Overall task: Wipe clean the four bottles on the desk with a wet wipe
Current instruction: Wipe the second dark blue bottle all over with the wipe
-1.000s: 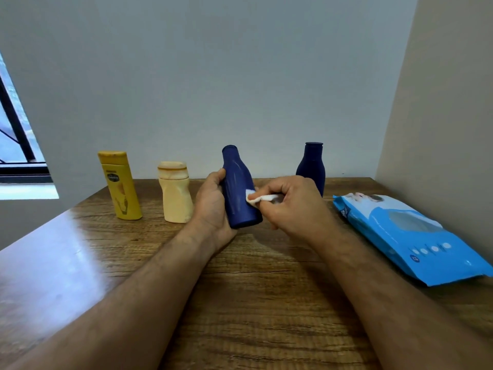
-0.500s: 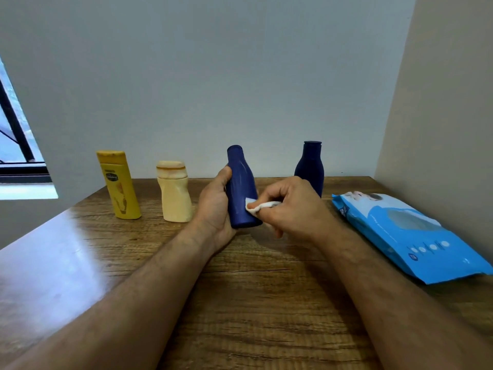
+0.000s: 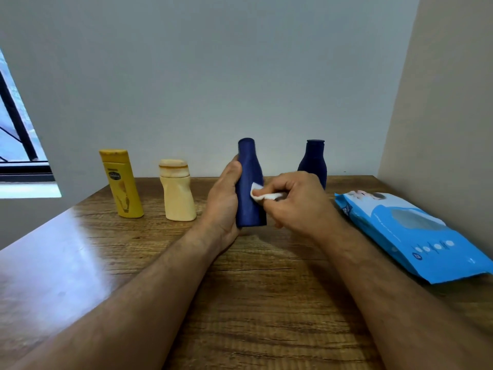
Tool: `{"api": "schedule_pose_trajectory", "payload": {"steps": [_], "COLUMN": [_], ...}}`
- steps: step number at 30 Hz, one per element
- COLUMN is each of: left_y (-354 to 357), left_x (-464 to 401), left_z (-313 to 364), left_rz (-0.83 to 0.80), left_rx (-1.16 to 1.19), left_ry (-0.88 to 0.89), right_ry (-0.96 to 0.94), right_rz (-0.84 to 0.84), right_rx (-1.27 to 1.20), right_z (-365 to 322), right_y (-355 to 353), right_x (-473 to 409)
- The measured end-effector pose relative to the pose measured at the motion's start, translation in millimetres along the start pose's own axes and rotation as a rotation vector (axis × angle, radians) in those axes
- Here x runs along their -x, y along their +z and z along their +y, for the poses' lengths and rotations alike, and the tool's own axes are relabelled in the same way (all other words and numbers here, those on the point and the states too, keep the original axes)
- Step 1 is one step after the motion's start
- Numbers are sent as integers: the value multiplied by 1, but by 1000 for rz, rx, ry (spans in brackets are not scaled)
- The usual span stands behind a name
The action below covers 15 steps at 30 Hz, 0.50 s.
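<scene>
The dark blue bottle (image 3: 250, 193) is in the middle of the bench (image 3: 253, 303), held up a little and leaning a bit to one side. The small white wet wipe (image 3: 260, 193) is pressed on its front.

What could go wrong? The bottle looks smooth, and a wet wipe makes it slippery. If the wiping hand pushes too hard, I think the bottle could slip, twist or fall. It could bump the cream bottle (image 3: 178, 192) just beside it and knock it over. The wipe is folded very small, so it may miss spots, like the back or the cap.

The left hand (image 3: 223, 201) has its grip wrapped round the side of the blue bottle, thumb up by the neck. It holds it tight. The right hand (image 3: 294, 202) has its fingers curled in and pinches the wipe against the bottle.

The yellow bottle (image 3: 122, 184) stands far to the left. Another dark blue bottle (image 3: 314, 162) stands behind the right hand, near the wall. A blue pack of wipes (image 3: 416, 236) lies flat on the right side of the bench.
</scene>
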<state>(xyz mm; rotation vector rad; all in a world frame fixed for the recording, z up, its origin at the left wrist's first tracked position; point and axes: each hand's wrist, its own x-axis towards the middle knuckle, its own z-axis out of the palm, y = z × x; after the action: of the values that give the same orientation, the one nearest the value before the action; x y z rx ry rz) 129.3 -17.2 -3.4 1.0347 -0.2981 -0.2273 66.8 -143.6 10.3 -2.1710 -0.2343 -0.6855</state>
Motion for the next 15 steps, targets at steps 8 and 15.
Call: {"api": "schedule_pose_trajectory", "payload": {"steps": [8,15], "left_y": [1,7], "left_x": [4,9], "left_z": [3,1], "left_rz": [-23,-117], "left_rx": [53,-8], "left_ry": [-77,-113], "right_ry": [18,34], "right_rz": [52,170], "right_rx": [-77,-122], "right_z": [0,-2], "right_y": [3,-2], "right_x": [0,-2]}}
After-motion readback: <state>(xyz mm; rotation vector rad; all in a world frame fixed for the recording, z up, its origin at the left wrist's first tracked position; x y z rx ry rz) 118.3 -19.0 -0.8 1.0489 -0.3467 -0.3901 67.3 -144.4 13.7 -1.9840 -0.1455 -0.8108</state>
